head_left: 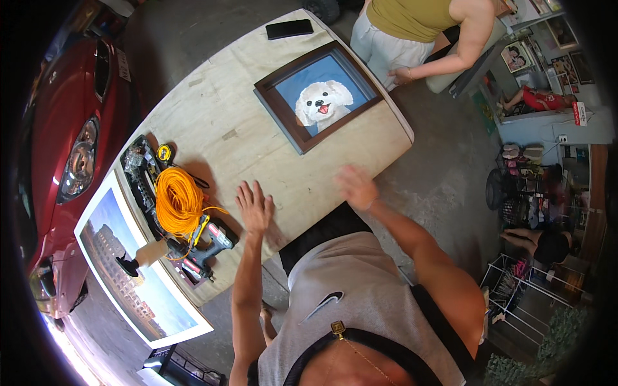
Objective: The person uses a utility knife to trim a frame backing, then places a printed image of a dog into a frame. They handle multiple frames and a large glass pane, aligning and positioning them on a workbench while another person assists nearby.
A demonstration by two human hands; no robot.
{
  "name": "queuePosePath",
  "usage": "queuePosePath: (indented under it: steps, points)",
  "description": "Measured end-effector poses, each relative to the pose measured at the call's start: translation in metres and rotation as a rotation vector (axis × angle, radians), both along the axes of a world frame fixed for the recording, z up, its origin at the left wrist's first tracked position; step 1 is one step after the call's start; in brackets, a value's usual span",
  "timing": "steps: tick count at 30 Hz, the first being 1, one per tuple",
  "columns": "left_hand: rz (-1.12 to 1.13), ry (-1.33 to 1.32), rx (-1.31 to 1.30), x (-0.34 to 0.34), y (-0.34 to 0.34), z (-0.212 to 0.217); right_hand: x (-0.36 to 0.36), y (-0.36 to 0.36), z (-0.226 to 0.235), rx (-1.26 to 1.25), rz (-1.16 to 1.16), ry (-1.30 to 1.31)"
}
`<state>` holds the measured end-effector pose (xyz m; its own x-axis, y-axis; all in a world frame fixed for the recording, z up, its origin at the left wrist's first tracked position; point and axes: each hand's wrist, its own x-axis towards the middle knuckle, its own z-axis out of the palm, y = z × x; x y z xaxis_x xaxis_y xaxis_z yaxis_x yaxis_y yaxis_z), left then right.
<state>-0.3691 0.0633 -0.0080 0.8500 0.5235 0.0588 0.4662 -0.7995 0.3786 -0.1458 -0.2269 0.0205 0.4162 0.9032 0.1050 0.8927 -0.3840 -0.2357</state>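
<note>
Head view shows your left hand (254, 207) spread flat on the tabletop (257, 138), right hand (355, 186) open, empty, blurred, near the framed dog picture (322, 95).

Both hands hover open over the pale desk (212, 109), fingers spread and holding nothing. The left hand (254, 207) lies flat near the desk's near edge, just right of a coil of orange cord (177, 201) and a cordless drill (209, 248). The right hand (355, 186) is blurred, raised above the desk below a framed painting of a white dog (320, 95) on a blue ground. A black phone (290, 29) lies at the far end. A tape measure (165, 152) sits beside the cord. A large photo print (132, 273) leans at the desk's left end, next to a red car (71, 128). Another person (418, 32) stands past the far corner.
</note>
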Motion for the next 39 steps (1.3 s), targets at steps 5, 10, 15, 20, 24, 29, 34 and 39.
queuePosePath:
  steps: [5, 10, 15, 20, 24, 29, 34, 39]
  points:
    - [0.038, 0.157, -0.023, -0.013, -0.086, -0.002, 0.106, -0.094, -0.018, -0.130, -0.955, -0.013]
    - [0.191, 0.174, 0.062, 0.010, -0.115, -0.006, 0.172, -0.080, -0.036, 0.066, -0.924, -0.009]
    - [0.285, 0.233, -0.003, 0.023, -0.127, 0.001, 0.192, -0.070, -0.036, -0.014, -0.839, -0.007]
    - [0.330, 0.267, 0.049, 0.044, -0.150, 0.005, 0.201, -0.083, -0.030, 0.198, -0.743, 0.081]
    - [0.410, 0.336, -0.054, 0.054, -0.161, 0.010, 0.201, -0.087, -0.028, 0.233, -0.743, 0.165]
    - [0.492, 0.384, -0.122, 0.067, -0.179, 0.019, 0.205, -0.089, -0.023, 0.222, -0.761, 0.268]
    - [0.565, 0.417, -0.171, 0.080, -0.191, 0.026, 0.207, -0.092, -0.023, 0.294, -0.714, 0.265]
    - [0.590, 0.438, -0.221, 0.086, -0.189, 0.028, 0.209, -0.093, -0.028, 0.304, -0.728, 0.340]
